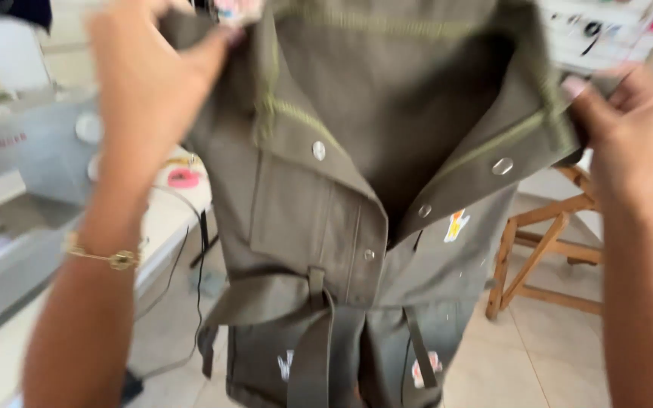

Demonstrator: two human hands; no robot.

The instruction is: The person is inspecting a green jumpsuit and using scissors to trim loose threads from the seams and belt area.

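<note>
I hold up an olive-green garment point(319, 227) with metal snap buttons, a belt through loops and small colourful patches. It hangs in front of me, filling the middle of the view. My left hand point(145, 83) grips its upper left shoulder edge. My right hand point(625, 128) pinches the upper right collar edge. The front flaps fall open, showing the inside lining and yellow-green stitching. A gold bracelet sits on my left wrist.
A grey sewing machine point(17, 151) stands on a white table point(168, 219) at the left, with a pink object and black cables. A wooden stool frame point(538, 242) stands on the tiled floor at the right. A board with hung tools is behind, top right.
</note>
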